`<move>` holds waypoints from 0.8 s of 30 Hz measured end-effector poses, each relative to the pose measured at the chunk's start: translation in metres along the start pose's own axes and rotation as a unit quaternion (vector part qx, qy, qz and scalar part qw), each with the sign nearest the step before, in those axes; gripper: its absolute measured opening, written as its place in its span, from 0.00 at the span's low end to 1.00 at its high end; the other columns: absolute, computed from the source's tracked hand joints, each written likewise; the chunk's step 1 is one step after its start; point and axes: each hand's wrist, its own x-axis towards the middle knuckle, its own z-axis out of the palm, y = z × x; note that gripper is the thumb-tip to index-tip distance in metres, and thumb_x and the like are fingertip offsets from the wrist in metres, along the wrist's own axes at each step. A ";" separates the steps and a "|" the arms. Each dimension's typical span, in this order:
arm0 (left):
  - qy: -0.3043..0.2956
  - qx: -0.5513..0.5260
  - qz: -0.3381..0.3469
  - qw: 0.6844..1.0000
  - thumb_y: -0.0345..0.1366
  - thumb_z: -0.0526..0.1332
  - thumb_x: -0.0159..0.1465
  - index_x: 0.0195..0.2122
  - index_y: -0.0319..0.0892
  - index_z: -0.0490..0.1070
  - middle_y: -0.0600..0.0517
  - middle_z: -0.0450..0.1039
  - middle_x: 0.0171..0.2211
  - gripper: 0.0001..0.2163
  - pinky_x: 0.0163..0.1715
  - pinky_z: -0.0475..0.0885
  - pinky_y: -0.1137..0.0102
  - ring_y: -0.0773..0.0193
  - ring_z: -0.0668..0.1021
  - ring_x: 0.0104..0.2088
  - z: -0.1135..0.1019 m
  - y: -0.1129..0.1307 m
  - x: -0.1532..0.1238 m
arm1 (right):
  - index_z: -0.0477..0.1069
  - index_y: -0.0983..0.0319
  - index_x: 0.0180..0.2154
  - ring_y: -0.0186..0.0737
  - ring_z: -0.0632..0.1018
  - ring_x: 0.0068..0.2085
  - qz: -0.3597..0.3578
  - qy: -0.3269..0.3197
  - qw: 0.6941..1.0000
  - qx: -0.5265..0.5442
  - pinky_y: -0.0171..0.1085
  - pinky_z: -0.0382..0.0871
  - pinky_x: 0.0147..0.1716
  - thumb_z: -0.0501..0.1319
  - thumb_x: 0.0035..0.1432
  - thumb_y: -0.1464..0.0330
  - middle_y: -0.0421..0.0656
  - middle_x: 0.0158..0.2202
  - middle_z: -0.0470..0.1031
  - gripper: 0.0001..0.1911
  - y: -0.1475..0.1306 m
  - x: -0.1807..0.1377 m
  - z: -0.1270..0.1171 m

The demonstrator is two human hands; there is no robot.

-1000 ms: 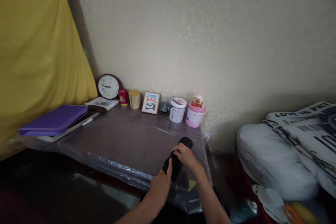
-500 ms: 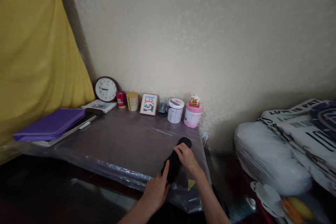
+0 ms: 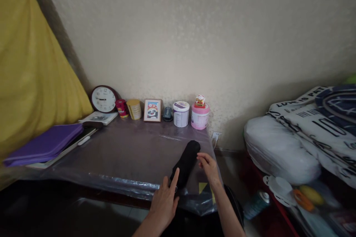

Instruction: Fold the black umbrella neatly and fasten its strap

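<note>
A black folded umbrella (image 3: 187, 163) lies slantwise on the plastic-covered table (image 3: 133, 148), near its right front corner. My left hand (image 3: 164, 202) is at the umbrella's near end, fingers stretched out and the index finger resting along its side. A small shiny spot shows at that end, partly behind the fingers. Just right of the umbrella's far half is my right hand (image 3: 209, 167), with loosely bent fingers and nothing visible in them. Its fingertips are close to the black fabric; whether they touch it I cannot tell.
Along the wall stand a clock (image 3: 103, 99), a red can (image 3: 121, 108), a yellow-lidded container (image 3: 134, 109), a picture frame (image 3: 152, 110), a white tub (image 3: 181, 114) and a pink tub (image 3: 200, 117). Purple folder (image 3: 46, 144) at left; spray can (image 3: 257, 204) beyond the table's right side.
My right hand has come off the umbrella and moved to its right side. The left hand's fingers have spread out more. The view has shifted slightly.
</note>
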 end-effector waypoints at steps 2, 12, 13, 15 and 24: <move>-0.011 0.018 -0.011 1.000 0.30 0.53 0.57 0.59 0.55 0.24 0.47 0.58 0.48 0.38 0.37 0.65 0.71 0.61 0.72 0.42 0.000 0.004 0.004 | 0.72 0.62 0.33 0.32 0.70 0.22 0.000 -0.011 1.000 0.001 0.31 0.65 0.19 0.58 0.47 0.60 0.42 0.28 0.73 0.14 0.002 -0.007 0.002; -0.030 0.043 -0.024 0.998 0.28 0.50 0.58 0.60 0.50 0.22 0.42 0.59 0.50 0.36 0.33 0.65 0.72 0.61 0.75 0.38 0.010 0.006 0.017 | 0.70 0.59 0.42 0.38 0.74 0.40 -0.168 -0.140 0.951 -0.218 0.38 0.66 0.41 0.53 0.52 0.71 0.43 0.41 0.74 0.15 -0.019 -0.003 0.042; -0.034 0.040 -0.026 0.998 0.28 0.49 0.59 0.60 0.49 0.22 0.42 0.60 0.50 0.35 0.32 0.65 0.72 0.61 0.75 0.38 0.011 0.006 0.018 | 0.70 0.58 0.42 0.38 0.73 0.41 -0.173 -0.149 0.944 -0.239 0.37 0.66 0.42 0.54 0.51 0.72 0.43 0.41 0.74 0.15 -0.020 -0.003 0.044; -0.041 0.027 -0.026 0.998 0.28 0.47 0.59 0.60 0.48 0.22 0.42 0.61 0.50 0.35 0.32 0.65 0.72 0.62 0.75 0.37 0.011 0.004 0.019 | 0.70 0.57 0.41 0.37 0.73 0.39 -0.170 -0.158 0.936 -0.263 0.36 0.66 0.41 0.54 0.50 0.73 0.42 0.39 0.74 0.16 -0.021 -0.002 0.048; -0.043 0.007 -0.031 0.999 0.30 0.46 0.61 0.61 0.44 0.24 0.41 0.65 0.48 0.32 0.32 0.64 0.72 0.61 0.75 0.37 0.013 0.002 0.021 | 0.73 0.59 0.34 0.34 0.72 0.32 -0.127 -0.129 0.976 -0.123 0.34 0.65 0.35 0.55 0.48 0.71 0.39 0.31 0.73 0.11 -0.013 -0.001 0.054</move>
